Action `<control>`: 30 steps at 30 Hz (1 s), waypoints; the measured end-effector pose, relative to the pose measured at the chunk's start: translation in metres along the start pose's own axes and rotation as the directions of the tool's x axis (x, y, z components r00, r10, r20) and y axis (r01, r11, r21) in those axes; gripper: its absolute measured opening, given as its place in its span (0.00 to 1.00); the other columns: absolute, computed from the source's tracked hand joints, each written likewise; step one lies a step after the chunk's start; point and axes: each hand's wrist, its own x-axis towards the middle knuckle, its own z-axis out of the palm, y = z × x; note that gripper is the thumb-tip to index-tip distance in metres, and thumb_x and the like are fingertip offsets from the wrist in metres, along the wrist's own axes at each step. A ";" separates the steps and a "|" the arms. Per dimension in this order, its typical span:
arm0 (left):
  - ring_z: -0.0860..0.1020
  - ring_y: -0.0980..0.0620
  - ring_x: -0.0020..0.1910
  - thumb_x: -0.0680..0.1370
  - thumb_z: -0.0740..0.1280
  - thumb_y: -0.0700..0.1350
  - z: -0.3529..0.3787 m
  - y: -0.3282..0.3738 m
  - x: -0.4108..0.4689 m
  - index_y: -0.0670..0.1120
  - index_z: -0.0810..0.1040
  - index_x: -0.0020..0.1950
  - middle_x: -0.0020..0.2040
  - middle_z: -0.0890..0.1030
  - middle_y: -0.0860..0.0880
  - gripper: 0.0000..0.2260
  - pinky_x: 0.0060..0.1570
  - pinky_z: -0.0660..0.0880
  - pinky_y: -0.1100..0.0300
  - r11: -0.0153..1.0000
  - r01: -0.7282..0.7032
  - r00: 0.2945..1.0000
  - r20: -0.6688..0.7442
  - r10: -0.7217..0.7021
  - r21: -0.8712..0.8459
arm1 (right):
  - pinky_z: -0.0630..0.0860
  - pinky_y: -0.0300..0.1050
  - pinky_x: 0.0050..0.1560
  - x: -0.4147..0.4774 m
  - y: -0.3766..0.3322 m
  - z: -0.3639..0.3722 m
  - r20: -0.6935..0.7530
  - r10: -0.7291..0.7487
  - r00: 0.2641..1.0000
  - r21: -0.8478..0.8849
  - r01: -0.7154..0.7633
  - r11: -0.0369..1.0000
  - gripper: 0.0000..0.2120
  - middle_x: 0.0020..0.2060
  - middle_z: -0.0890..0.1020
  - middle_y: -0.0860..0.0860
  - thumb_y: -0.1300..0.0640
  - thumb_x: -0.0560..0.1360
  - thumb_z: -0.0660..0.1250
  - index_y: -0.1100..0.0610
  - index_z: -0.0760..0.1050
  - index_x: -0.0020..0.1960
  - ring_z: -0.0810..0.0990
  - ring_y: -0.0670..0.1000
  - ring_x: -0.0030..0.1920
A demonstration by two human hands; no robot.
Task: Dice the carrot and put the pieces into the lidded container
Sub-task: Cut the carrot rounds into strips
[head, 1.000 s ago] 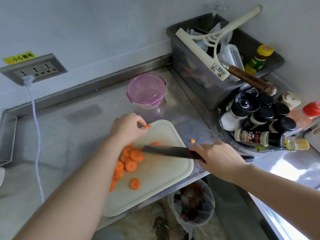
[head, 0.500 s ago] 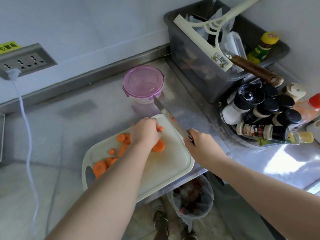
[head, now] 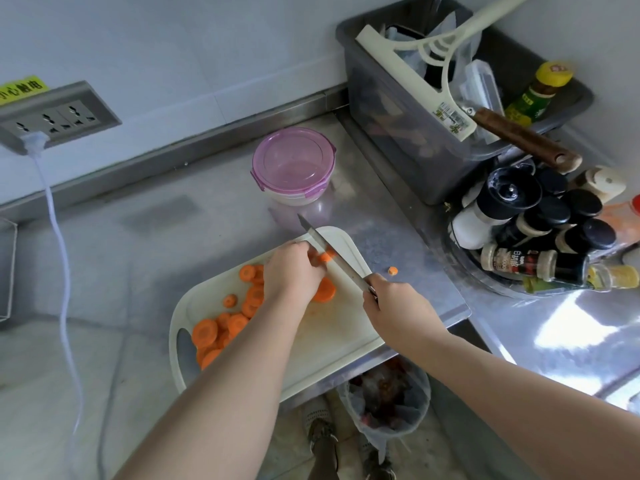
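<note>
Nearest you, at 6 o'clock below the counter edge, the lined waste bin (head: 384, 393) stands by your feet. On the cutting board (head: 332, 344) the loose carrot slices (head: 221, 327) are heaped toward its 8 o'clock corner. They are all rounds, none of them diced.

Your right hand (head: 398, 306) is wrapped round the handle of the knife (head: 332, 259) at the board's 3 o'clock edge. Your left hand (head: 294, 271), fingers curled, pins a carrot piece (head: 326, 257) near 12 o'clock, with another slice showing under the palm.

A second ago the blade lay flat across the board, pointing to 9 o'clock. It has swung round to 11 o'clock and stands edge-down, tight against your left fingertips. I take that to mean the dicing cuts are only starting, so keep those fingertips tucked.

One stray bit (head: 392, 270) lies off the board at 2 o'clock, on the steel counter (head: 207, 220); collect it later.

Farther out at 12 o'clock, apart from the board, the lidded container (head: 293, 166) has its pink lid on. It must be opened before any pieces go in.
</note>
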 end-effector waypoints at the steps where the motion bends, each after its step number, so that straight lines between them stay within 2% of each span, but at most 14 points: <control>1: 0.79 0.46 0.51 0.73 0.69 0.50 0.000 0.001 0.000 0.48 0.80 0.51 0.51 0.82 0.49 0.09 0.48 0.74 0.56 1.000 0.010 1.000 0.000 -0.010 -0.008 | 0.67 0.43 0.32 0.000 -0.001 0.000 0.004 -0.001 1.000 -0.009 0.001 1.000 0.13 0.35 0.73 0.49 0.54 0.82 0.51 0.54 0.69 0.63 0.73 0.52 0.33; 8: 0.80 0.45 0.50 0.74 0.68 0.48 0.003 0.004 0.001 0.47 0.80 0.51 0.50 0.82 0.47 0.08 0.43 0.71 0.59 0.999 0.033 0.999 -0.001 -0.033 0.006 | 0.68 0.43 0.31 0.003 -0.001 0.005 0.026 0.013 1.000 -0.022 -0.012 1.000 0.14 0.37 0.74 0.50 0.54 0.82 0.51 0.54 0.69 0.63 0.74 0.53 0.34; 12: 0.79 0.44 0.51 0.75 0.67 0.47 0.002 0.004 0.002 0.46 0.79 0.51 0.50 0.82 0.46 0.08 0.43 0.72 0.58 0.999 0.033 0.999 0.006 -0.033 0.022 | 0.71 0.44 0.34 0.005 -0.001 0.008 0.035 0.030 0.999 -0.055 -0.028 0.998 0.14 0.38 0.76 0.51 0.54 0.82 0.50 0.55 0.68 0.64 0.77 0.54 0.37; 16: 0.79 0.44 0.51 0.75 0.67 0.47 0.002 0.006 0.002 0.46 0.79 0.51 0.51 0.82 0.46 0.08 0.43 0.72 0.58 0.999 0.028 1.000 0.004 -0.028 0.038 | 0.63 0.42 0.26 0.009 -0.003 0.016 0.045 0.051 0.998 -0.154 -0.044 0.987 0.11 0.32 0.72 0.51 0.59 0.82 0.51 0.56 0.64 0.63 0.73 0.53 0.30; 21: 0.79 0.44 0.51 0.76 0.66 0.45 0.001 0.008 0.002 0.45 0.79 0.52 0.52 0.82 0.45 0.08 0.44 0.74 0.56 0.998 0.028 0.999 0.017 -0.029 0.050 | 0.58 0.43 0.24 0.012 -0.007 0.019 0.072 0.084 0.994 -0.223 -0.066 0.973 0.12 0.30 0.69 0.51 0.63 0.80 0.52 0.56 0.62 0.63 0.67 0.50 0.26; 24: 0.79 0.45 0.50 0.76 0.66 0.45 -0.001 0.010 0.001 0.45 0.79 0.52 0.50 0.82 0.46 0.07 0.44 0.74 0.56 0.998 0.025 0.999 0.022 -0.026 0.057 | 0.61 0.43 0.24 0.016 -0.005 0.018 0.096 0.090 0.991 -0.189 -0.070 0.979 0.14 0.32 0.71 0.51 0.62 0.80 0.52 0.55 0.63 0.64 0.71 0.51 0.29; 27: 0.79 0.45 0.49 0.75 0.67 0.45 -0.001 0.009 0.003 0.47 0.79 0.50 0.49 0.82 0.47 0.06 0.44 0.74 0.57 0.999 0.039 0.999 0.021 -0.039 0.021 | 0.73 0.46 0.31 0.013 -0.001 0.013 0.102 0.072 0.992 -0.122 -0.059 0.991 0.13 0.36 0.76 0.53 0.61 0.81 0.51 0.55 0.65 0.64 0.78 0.54 0.35; 30: 0.80 0.47 0.51 0.74 0.68 0.45 -0.001 0.005 0.007 0.48 0.80 0.49 0.49 0.82 0.50 0.05 0.47 0.74 0.59 0.996 0.066 0.997 0.050 -0.063 -0.054 | 0.73 0.47 0.34 0.005 0.002 0.003 0.042 -0.007 0.999 -0.066 0.010 0.998 0.11 0.37 0.77 0.53 0.56 0.82 0.50 0.56 0.66 0.61 0.78 0.55 0.36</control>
